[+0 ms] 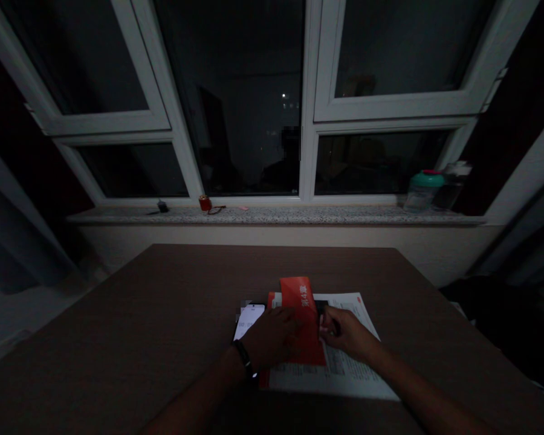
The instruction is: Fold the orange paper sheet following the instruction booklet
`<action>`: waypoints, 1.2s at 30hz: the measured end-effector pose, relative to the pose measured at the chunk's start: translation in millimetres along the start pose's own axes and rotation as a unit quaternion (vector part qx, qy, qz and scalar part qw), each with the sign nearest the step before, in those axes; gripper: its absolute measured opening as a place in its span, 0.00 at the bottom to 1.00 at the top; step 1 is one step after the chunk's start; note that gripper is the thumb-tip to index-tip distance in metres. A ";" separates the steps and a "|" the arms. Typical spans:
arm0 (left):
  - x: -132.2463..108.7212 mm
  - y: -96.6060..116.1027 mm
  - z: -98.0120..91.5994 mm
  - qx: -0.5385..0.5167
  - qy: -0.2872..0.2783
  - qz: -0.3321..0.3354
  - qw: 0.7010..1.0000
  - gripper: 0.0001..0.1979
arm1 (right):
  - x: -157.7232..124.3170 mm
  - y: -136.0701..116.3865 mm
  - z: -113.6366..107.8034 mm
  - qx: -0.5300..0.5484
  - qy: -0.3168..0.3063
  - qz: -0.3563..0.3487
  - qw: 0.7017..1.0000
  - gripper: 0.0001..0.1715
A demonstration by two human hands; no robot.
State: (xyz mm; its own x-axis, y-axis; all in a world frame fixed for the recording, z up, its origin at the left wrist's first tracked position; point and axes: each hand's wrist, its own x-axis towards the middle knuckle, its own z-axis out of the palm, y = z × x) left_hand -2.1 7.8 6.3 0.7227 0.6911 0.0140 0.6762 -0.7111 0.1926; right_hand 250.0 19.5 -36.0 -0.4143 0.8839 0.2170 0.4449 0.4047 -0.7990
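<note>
Dark window (236, 103) ahead, granite sill (276, 215) below it. Brown surface (118, 344) holds printed sheet (340, 374), red card (306, 338) lying on it. L hand (269, 338) flat on card, grip spread, next to phone (249, 320). R hand (347, 335) at card's edge, grip pinching small black item (332, 325), dim.

Smooth red paper (301, 320) on a matt wood-grain tabletop (118, 344).

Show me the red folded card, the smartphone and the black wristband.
red folded card (299, 296): head view, upper part beside the printed characters
smartphone (249, 320): head view, lit screen
black wristband (243, 357): head view, middle of the strap
</note>
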 end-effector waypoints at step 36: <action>1.0 25.1 0.7 -0.029 0.027 0.054 0.998 0.21 | -2.4 -8.9 -5.2 -0.043 0.037 -0.053 0.997 0.08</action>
State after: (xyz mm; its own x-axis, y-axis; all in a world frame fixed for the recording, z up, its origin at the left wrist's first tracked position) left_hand 15.6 -9.4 10.4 0.7810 0.6181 0.0894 0.5844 -0.7737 0.2446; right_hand 251.2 14.9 -26.5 -0.4044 0.8483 0.3419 0.4692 0.5133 -0.7186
